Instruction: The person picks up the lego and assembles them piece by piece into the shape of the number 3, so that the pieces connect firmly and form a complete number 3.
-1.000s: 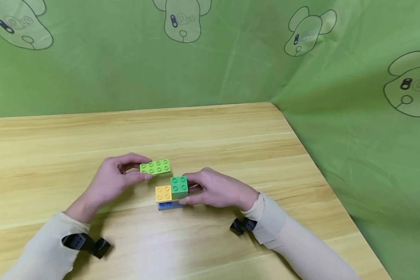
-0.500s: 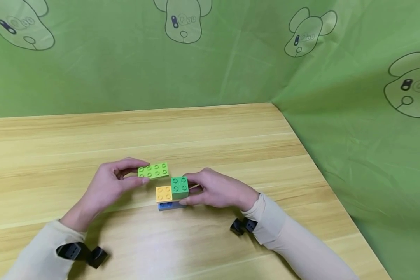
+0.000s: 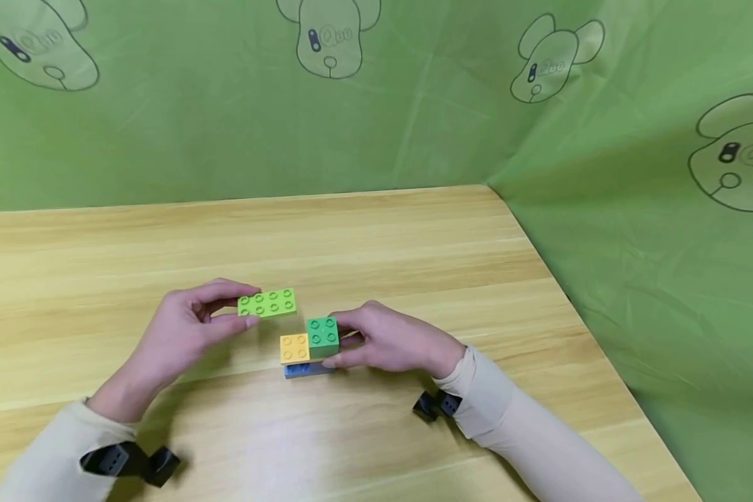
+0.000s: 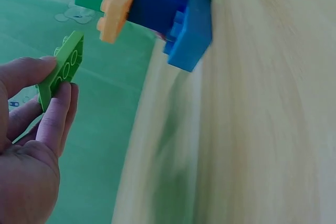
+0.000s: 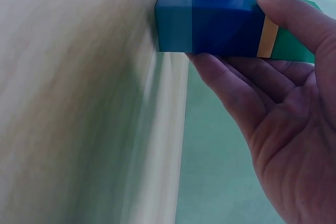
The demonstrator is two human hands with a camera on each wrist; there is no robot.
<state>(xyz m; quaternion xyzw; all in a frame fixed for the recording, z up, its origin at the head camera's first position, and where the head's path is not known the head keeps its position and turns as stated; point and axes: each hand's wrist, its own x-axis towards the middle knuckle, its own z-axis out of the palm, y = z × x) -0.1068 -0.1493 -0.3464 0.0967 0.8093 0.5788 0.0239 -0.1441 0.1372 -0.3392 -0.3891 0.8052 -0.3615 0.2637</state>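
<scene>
My left hand (image 3: pixel 185 324) pinches a thin lime-green brick (image 3: pixel 267 303) by its left end, thumb on the near side. In the left wrist view the brick's hollow underside shows, and it is apart from the stack. My right hand (image 3: pixel 392 340) grips the right side of a stack of toy bricks. From the bottom it has a light blue brick (image 4: pixel 191 32), a dark blue brick (image 5: pixel 227 22), a thin orange-yellow brick (image 3: pixel 294 348) and a green brick (image 3: pixel 323 336). The green one sits on the right half of the orange-yellow brick, whose left studs are bare.
The stack stands on a wooden table (image 3: pixel 414 251). Green cloth (image 3: pixel 226 139) printed with cartoon heads hangs behind the table and along its right side. A small black camera (image 3: pixel 132 462) is strapped to the left wrist, another black camera (image 3: pixel 436 406) to the right.
My left hand has moved left with the lime-green brick, away from the stack. My right hand and the stack have stayed in nearly the same place.
</scene>
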